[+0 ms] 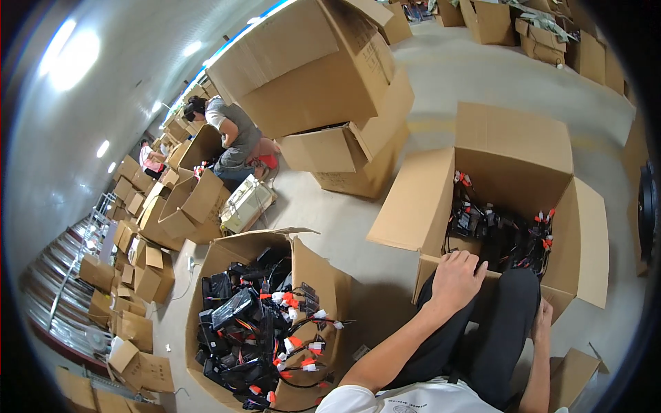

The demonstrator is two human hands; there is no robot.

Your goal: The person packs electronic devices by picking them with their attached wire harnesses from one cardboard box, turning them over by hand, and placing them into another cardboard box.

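I sit on the floor with my black-trousered knee (506, 310) raised. My left hand (458, 275) curls its fingers over the near rim of an open cardboard box (513, 148) in front of me. That box holds black parts with wiring and red and white connectors (502, 234). My right hand (544, 320) lies against the outer side of my leg, its fingers partly hidden. A second open cardboard box (313, 268) at my left is full of the same black parts and wire bundles (258, 323).
Large stacked cardboard boxes (323, 76) stand behind. Another person (234, 138) crouches over a box at the far left. Several folded and open boxes (138, 275) line the left side by a roller conveyor (69, 255). A cardboard piece (575, 372) lies by my right arm.
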